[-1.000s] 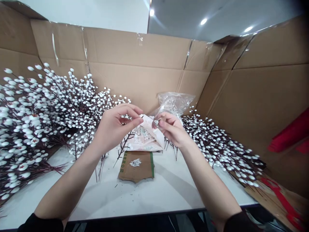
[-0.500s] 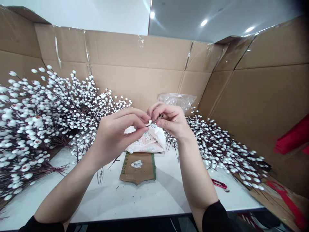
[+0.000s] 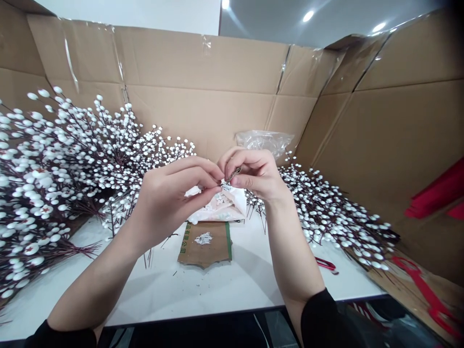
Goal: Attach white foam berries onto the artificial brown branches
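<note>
My right hand (image 3: 257,176) pinches a short brown twisted stem (image 3: 236,172) between thumb and fingers. My left hand (image 3: 170,198) is closed in a pinch beside it, fingertips almost meeting the right ones. What lies between the left fingertips is tiny and dark, and too small to name. Below the hands an opened white plastic bag (image 3: 235,205) holds small white pieces. Nearer to me lies a brown cardboard piece (image 3: 213,251) with a green edge and a smear of white paste (image 3: 203,238) on it.
Bunches of white berry stems (image 3: 90,145) crowd the left, with more berry stems (image 3: 333,217) on the right. A red cutter (image 3: 326,264) lies by my right forearm. Clear plastic wrap (image 3: 266,141) sits at the back. Cardboard walls (image 3: 195,106) enclose the white table (image 3: 163,299).
The view has tilted slightly down, so everything sits higher. Both hands keep their pinch; the white bit at the fingertips shows less now.
</note>
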Action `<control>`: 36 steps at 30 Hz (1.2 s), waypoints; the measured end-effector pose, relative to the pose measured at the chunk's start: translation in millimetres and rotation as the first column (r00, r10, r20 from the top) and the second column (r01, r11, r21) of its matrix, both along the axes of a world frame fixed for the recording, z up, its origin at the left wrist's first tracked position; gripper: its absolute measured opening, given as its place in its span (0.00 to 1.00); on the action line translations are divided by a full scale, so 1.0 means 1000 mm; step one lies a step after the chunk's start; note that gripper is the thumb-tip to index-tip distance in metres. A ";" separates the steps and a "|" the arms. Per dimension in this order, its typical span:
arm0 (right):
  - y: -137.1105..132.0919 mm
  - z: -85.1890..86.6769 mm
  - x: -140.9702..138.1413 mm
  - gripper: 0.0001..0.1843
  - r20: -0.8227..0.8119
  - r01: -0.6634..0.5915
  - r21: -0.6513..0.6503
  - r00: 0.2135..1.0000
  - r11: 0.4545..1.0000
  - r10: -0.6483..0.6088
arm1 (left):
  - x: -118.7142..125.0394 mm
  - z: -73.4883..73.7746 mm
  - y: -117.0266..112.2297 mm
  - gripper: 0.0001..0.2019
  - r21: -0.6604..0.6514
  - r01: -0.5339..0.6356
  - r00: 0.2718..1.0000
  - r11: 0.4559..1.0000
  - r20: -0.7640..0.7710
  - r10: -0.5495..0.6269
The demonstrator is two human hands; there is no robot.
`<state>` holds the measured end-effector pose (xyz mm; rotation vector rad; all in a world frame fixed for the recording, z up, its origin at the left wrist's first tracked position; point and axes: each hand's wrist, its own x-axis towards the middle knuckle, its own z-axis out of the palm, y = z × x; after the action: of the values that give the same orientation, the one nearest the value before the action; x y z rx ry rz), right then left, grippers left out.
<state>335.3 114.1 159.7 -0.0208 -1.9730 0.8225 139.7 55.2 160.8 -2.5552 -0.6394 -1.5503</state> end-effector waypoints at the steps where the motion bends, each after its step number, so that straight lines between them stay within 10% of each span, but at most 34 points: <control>1: 0.000 0.000 0.000 0.03 -0.002 -0.004 -0.002 1.000 1.000 0.004 | 0.000 0.000 0.000 0.05 -0.002 0.000 1.000 1.000 -0.003 0.000; 36: -0.002 -0.005 -0.009 0.03 -0.078 -0.110 -0.220 0.992 0.969 0.095 | 0.007 -0.004 -0.002 0.08 0.179 -0.056 0.998 0.982 0.034 0.051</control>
<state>326.7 112.2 155.1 -0.0232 -1.8221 1.0977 146.2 53.5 157.2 -2.3689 -0.5387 -1.5542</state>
